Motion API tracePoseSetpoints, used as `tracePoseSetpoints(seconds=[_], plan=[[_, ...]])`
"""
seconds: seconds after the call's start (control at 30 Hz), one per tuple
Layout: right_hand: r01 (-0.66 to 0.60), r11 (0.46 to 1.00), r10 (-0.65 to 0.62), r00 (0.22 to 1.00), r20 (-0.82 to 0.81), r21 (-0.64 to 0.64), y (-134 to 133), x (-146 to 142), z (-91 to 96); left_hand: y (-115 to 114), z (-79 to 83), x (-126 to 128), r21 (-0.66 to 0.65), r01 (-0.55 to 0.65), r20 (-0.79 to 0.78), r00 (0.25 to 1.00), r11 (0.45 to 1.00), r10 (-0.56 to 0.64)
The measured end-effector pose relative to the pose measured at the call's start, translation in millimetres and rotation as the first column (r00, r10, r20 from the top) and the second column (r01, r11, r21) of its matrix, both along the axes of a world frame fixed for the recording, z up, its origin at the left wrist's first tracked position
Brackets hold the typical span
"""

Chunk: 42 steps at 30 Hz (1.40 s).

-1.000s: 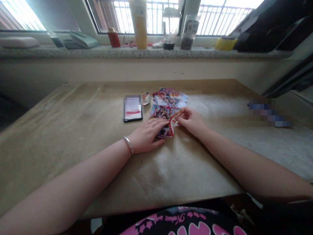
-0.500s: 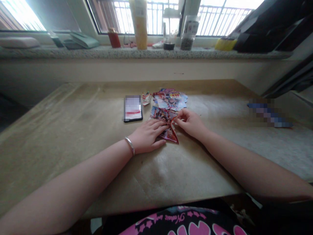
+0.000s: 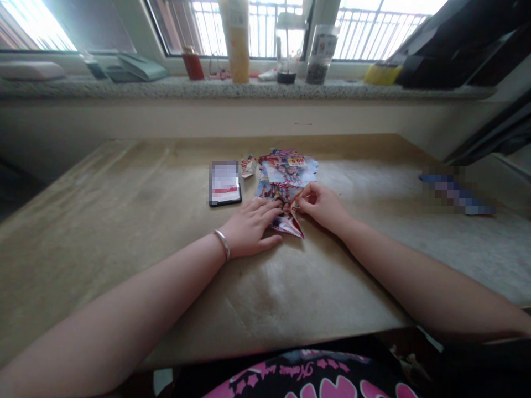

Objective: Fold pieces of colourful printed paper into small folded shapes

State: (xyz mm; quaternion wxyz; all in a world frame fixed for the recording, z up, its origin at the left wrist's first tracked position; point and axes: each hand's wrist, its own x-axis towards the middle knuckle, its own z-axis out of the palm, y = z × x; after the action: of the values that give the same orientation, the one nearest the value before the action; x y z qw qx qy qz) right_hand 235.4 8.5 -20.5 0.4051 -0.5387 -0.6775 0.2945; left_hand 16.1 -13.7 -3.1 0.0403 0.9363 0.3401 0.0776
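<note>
A glossy printed packet (image 3: 287, 225) with a colourful picture lies on the table in front of me, its right edge lifted and curled. My left hand (image 3: 252, 228) rests flat across the packet's left side, fingers stretched out, with a silver bangle at the wrist. Thumb and forefinger of my right hand (image 3: 322, 207) pinch the curled right edge. Just behind it, touching or overlapping it, is a fanned pile of similar printed packets (image 3: 292, 172). Part of the pressed packet is hidden under my left fingers.
A phone-like device (image 3: 225, 185) with a blurred screen lies left of the pile, beside a small crumpled wrapper (image 3: 249, 166). Far right on the table (image 3: 166, 160) is a blurred blue strip (image 3: 456, 193). Bottles and a red container (image 3: 193, 65) stand along the windowsill (image 3: 145, 88).
The packet's lower part has creased and shifted slightly, and its front corner sits a little higher in view. Both hands keep nearly the same places.
</note>
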Motion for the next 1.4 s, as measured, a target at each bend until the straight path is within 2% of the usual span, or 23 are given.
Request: tracePoseSetpoints(seconds=[0.23, 0.4, 0.53, 0.7, 0.83, 0.97, 1.07, 1.17, 1.3, 1.4], plan=[[0.0, 0.999, 0.0, 1.0, -0.003, 0.04, 0, 0, -0.6, 3, -6.2, 2, 0.053, -0.085, 0.165, 0.983, 0.995, 0.075], [-0.091, 0.984, 0.092, 0.996, 0.002, 0.154, -9, -4, 5.2, 7, -10.9, 1, 0.178, -0.037, 0.289, 0.957, 0.983, -0.017], [-0.172, 0.952, 0.148, 0.982, 0.114, 0.252, -17, -6, 12.6, 7, -10.2, -1, 0.285, 0.008, 0.315, 0.944, 0.959, -0.102], [-0.252, 0.897, 0.169, 0.955, 0.243, 0.363, -25, -7, 18.5, 7, -10.9, -2, 0.297, 0.04, 0.337, 0.93, 0.954, -0.144], [-0.199, 0.935, 0.153, 0.973, 0.172, 0.294, -27, -9, 18.0, 7, -11.8, -1, 0.304, -0.002, 0.359, 0.927, 0.953, -0.112], [-0.17, 0.974, 0.164, 0.985, 0.052, 0.151, -25, -13, 15.8, 7, -11.2, -1, 0.273, -0.01, 0.336, 0.938, 0.962, -0.086], [-0.219, 0.976, 0.219, 0.975, -0.045, 0.009, -21, -14, 11.1, 7, -11.2, -1, 0.219, -0.005, 0.309, 0.949, 0.976, -0.065], [-0.244, 0.968, 0.241, 0.969, -0.056, -0.058, -17, -13, 5.8, 7, -11.3, -2, 0.194, 0.0, 0.29, 0.955, 0.981, -0.058], [-0.233, 0.972, 0.231, 0.972, -0.047, -0.042, -15, -11, 5.7, 6, -11.3, -2, 0.206, 0.004, 0.282, 0.957, 0.979, -0.063], [-0.17, 0.981, 0.171, 0.985, -0.005, 0.09, -18, -11, 10.0, 7, -12.0, -2, 0.247, -0.007, 0.317, 0.946, 0.969, -0.074]])
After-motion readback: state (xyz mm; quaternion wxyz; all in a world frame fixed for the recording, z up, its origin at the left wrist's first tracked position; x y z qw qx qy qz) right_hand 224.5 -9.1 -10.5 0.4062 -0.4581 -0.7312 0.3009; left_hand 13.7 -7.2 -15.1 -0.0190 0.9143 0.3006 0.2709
